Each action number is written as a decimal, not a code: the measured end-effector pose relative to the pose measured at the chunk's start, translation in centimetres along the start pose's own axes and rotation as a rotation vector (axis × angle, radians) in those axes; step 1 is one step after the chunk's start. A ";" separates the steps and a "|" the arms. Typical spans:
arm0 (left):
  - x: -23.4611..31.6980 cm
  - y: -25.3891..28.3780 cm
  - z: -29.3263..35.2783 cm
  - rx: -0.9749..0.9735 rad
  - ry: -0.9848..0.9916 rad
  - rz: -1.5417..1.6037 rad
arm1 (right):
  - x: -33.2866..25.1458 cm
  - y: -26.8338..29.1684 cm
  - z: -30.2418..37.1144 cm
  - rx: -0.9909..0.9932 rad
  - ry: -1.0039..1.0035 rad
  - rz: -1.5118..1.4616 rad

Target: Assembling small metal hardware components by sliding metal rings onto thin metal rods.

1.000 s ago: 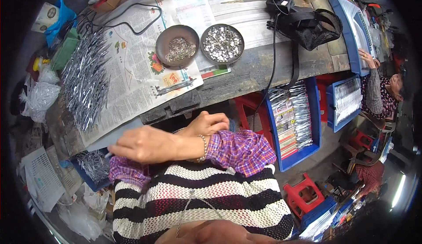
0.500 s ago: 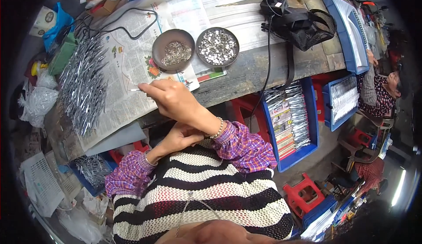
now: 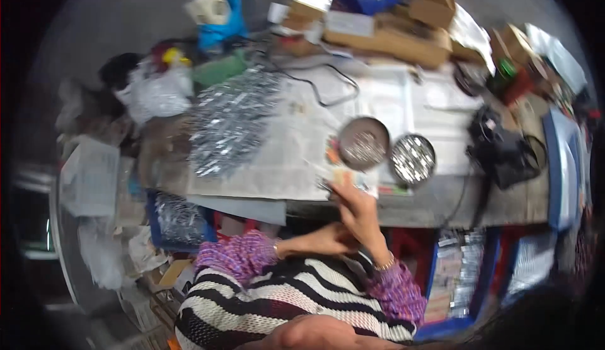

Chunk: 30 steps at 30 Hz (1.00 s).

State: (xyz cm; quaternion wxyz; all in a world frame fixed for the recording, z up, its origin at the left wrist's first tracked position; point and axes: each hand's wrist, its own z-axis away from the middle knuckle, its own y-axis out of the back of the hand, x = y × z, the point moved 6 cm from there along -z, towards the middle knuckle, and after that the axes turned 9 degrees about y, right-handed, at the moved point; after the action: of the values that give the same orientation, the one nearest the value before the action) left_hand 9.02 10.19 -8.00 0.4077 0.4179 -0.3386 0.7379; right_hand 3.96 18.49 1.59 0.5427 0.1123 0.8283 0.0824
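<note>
Here, the right hand (image 3: 357, 204) is beside slender metal pieces (image 3: 324, 186) near the newspaper's front edge (image 3: 283, 194); its grip (blurred) cannot be told, nor that of the left hand (image 3: 329, 240), partly hidden. A light fingertip pinch should suit.

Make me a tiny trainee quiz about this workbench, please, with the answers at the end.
1. True or false: the silvery heap lies left of both dishes.

2. Which of the person's hands is nearer the dishes?
A) left
B) right

3. Fill in: the person's sleeves look mostly ____ in colour.

Key:
1. True.
2. B: the right hand is farther forward.
3. Purple.
</note>
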 end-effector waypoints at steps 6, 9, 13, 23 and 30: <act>3.1 -1.6 0.1 -0.016 -0.149 -0.045 | -0.8 -0.2 0.1 0.024 0.095 -0.036; 2.9 -2.9 0.1 -0.218 0.103 0.092 | -1.0 0.3 0.3 0.013 0.088 0.052; 3.0 -3.6 0.7 -0.295 0.366 0.201 | 0.5 0.0 0.0 0.088 0.205 0.363; 1.6 -1.9 0.7 -0.248 0.453 0.574 | 0.9 -0.8 -1.2 -0.013 0.190 0.452; 1.3 -2.3 1.4 -0.278 0.546 0.856 | 0.4 -0.1 -1.0 -0.004 0.210 0.419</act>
State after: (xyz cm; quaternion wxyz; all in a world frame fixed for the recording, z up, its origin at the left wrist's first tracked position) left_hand 11.14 10.46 -5.90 0.1948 -0.0232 -0.4550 0.8686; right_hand 2.89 18.53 1.60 0.4248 0.2715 0.8387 0.2062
